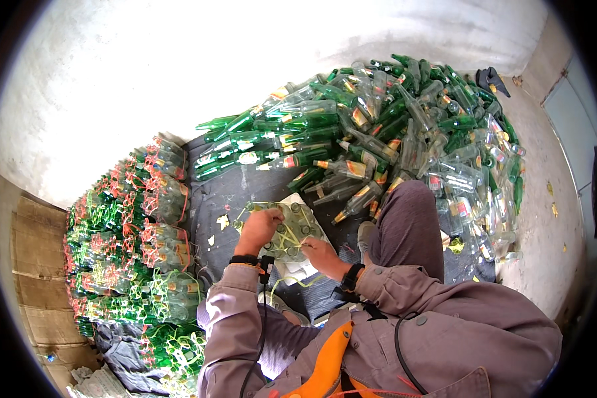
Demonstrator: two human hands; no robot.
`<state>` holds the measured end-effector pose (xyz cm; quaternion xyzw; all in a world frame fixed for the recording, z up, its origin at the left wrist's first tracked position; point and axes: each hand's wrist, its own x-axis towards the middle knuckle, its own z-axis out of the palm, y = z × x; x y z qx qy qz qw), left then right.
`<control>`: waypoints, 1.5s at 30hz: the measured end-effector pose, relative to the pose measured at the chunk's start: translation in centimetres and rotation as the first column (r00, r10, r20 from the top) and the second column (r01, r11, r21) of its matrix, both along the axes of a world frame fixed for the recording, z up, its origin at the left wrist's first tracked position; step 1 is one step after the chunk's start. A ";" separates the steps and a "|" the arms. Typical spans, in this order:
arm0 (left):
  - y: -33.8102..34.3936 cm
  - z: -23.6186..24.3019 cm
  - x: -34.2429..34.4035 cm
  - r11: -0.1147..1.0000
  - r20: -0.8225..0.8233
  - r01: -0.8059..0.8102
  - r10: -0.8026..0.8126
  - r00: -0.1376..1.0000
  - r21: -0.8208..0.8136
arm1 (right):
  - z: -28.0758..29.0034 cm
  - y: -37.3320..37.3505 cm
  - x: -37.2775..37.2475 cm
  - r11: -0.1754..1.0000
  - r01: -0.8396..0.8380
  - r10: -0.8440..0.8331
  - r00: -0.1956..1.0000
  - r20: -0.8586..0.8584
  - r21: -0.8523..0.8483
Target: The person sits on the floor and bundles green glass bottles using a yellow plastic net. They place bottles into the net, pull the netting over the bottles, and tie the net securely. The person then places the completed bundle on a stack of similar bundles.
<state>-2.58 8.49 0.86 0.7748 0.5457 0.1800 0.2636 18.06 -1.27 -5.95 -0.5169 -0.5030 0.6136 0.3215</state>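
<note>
In front of me a cluster of clear glass bottles (303, 217) stands upright, mouths facing up, on a pale board (324, 237). A yellow-green plastic strap (286, 235) crosses over the bottle necks, and a loose length trails off below them. My left hand (261, 227) is closed over the left side of the cluster, seemingly on the strap; its fingertips are partly hidden. At the right front corner my right hand (320, 255) is closed in a pinch on the strap. Both wrists wear dark bands.
A large heap of loose green and clear bottles (404, 126) spreads from ahead to the right. On the left, strapped bottle bundles (136, 229) are stacked high beside cardboard (40, 272). Dark sheeting (212, 199) covers the floor. My bent knee (408, 215) is close to the right hand.
</note>
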 end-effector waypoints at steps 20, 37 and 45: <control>-0.5 0.0 -0.3 0.999 -0.081 0.021 -0.017 0.997 0.047 | 1.1 0.4 0.8 0.976 -0.060 0.004 0.966 0.258 0.208; -1.1 1.3 -0.2 0.999 -0.098 0.013 -0.011 0.995 0.029 | 2.0 1.0 1.1 0.982 -0.124 0.079 0.955 0.285 0.144; -1.2 0.7 -0.6 0.999 -0.125 0.014 -0.010 0.992 0.035 | 2.3 1.3 1.3 0.963 -0.186 0.106 0.927 0.360 0.195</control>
